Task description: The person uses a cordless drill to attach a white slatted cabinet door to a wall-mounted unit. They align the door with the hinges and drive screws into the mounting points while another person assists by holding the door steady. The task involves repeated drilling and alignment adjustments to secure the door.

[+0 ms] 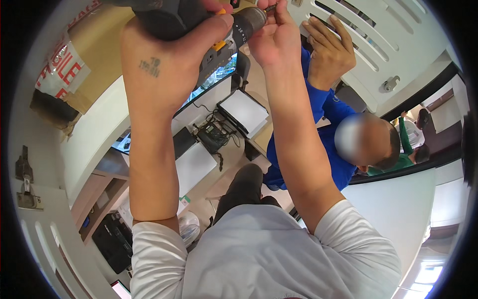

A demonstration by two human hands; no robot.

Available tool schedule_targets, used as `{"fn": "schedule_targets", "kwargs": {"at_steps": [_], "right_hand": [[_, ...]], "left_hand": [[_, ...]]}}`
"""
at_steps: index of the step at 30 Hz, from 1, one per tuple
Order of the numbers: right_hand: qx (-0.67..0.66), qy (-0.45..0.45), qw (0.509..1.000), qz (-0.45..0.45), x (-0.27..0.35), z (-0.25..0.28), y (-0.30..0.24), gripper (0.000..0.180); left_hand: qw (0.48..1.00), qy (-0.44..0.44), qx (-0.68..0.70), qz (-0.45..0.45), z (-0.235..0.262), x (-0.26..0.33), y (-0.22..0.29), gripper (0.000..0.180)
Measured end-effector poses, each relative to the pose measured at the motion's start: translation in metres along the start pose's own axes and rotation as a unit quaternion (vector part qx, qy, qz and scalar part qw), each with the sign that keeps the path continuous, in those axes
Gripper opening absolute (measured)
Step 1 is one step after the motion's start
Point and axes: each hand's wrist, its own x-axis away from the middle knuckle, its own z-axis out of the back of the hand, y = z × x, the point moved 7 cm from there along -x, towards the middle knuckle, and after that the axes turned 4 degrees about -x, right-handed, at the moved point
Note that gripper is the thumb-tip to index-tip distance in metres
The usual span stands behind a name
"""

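Note:
High at the top edge, my left hand (162, 65) is wrapped around a black and grey cordless drill (211, 62) with orange switches. The drill's chuck (250, 21) points up and to the right. My right hand (274, 42) is beside the chuck, its fingers closed around a thin dark drill bit (270, 8) at the chuck's front. The fingertips are partly cut off by the frame's edge. To the right, a co-worker in a blue shirt (323, 149) holds a hand (328, 52) raised against a white slotted panel (368, 47).
At left, a cardboard box (102, 50) with red and white tape sits on a white ledge (94, 134). Below are a desk with a monitor (211, 84), paper stacks (244, 110), a black device with cables (213, 135), a printer (113, 241) and a fan (189, 228).

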Motion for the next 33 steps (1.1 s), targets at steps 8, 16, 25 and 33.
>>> {"fn": "schedule_targets", "kwargs": {"at_steps": [8,16,25,33], "right_hand": [[0.02,-0.053,0.998,-0.022,-0.005,-0.004,0.005,0.021],[0.059,0.006,0.998,-0.004,-0.021,-0.006,0.007,0.026],[0.079,-0.035,0.996,-0.028,-0.083,0.004,-0.002,0.03],[0.044,0.019,0.999,-0.023,-0.096,0.008,0.011,0.026]], "left_hand": [[0.999,0.039,0.008,-0.013,0.009,-0.012,-0.026,0.017],[0.998,-0.009,0.003,-0.061,0.005,-0.02,-0.008,0.011],[0.998,0.003,-0.026,-0.058,-0.012,-0.052,-0.031,0.011],[1.0,-0.002,0.013,-0.011,-0.031,-0.066,-0.061,0.008]]}}
